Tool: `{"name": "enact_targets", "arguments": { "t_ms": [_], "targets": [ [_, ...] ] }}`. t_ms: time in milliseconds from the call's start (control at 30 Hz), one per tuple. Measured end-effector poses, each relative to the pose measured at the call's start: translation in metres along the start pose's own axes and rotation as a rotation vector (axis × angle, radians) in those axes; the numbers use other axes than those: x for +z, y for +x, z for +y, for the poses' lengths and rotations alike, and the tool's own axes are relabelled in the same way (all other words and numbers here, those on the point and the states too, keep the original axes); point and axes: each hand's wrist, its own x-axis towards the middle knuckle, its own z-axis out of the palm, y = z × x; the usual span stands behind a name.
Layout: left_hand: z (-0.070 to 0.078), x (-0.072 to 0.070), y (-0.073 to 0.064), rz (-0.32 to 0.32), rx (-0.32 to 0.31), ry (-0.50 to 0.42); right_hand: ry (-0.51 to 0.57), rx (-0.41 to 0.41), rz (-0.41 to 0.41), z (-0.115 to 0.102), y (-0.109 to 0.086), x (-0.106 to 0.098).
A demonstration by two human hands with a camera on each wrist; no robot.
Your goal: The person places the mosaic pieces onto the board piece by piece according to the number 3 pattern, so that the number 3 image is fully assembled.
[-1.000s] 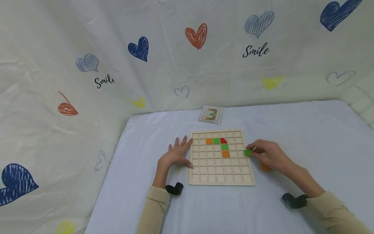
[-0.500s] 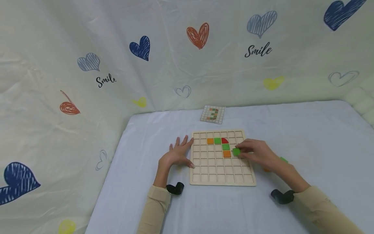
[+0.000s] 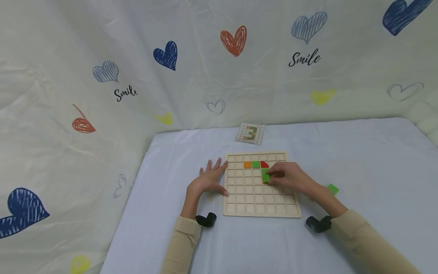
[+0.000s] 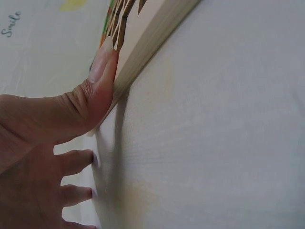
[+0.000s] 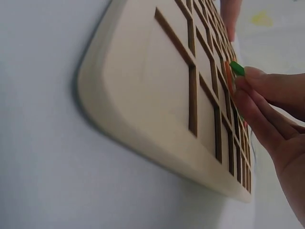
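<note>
A wooden grid board point(image 3: 239, 208) lies on the white cloth. My left hand point(image 3: 208, 182) is spread at its left edge; the thumb point(image 4: 102, 67) presses on the rim in the left wrist view. My right hand point(image 3: 291, 177) pinches a green square tile point(image 5: 237, 68) between thumb and fingers, over the middle of the grid. Under it, an orange tile point(image 5: 228, 76) is mostly covered in the head view. Set in the grid's second row are an orange tile point(image 3: 247, 164), a green tile point(image 3: 256, 164) and a red quarter-circle tile point(image 3: 264, 164). Another green tile sits just below the red one.
Behind the board lies a printed pattern card point(image 3: 251, 134) with a coloured grid. A loose green tile point(image 3: 333, 189) rests on the cloth beside my right forearm. Black wrist devices point(image 3: 319, 224) stick out near both sleeves. A heart-printed curtain point(image 3: 191, 83) hangs at the back.
My right hand has carried the green tile leftward from the board's right edge to over the orange tile. A loose green tile has come into view by the forearm. The left hand stays put.
</note>
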Motion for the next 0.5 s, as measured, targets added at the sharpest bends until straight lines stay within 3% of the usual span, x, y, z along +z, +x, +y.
{"name": "enact_targets", "arguments": {
  "t_ms": [167, 500],
  "targets": [
    [0.001, 0.000, 0.000, 0.003, -0.005, -0.008, -0.002, -0.038, -0.031, -0.003, 0.008, 0.003],
    [0.001, -0.001, -0.001, -0.002, -0.002, -0.005, -0.046, -0.021, -0.084, -0.016, 0.022, 0.015]
  ]
}}
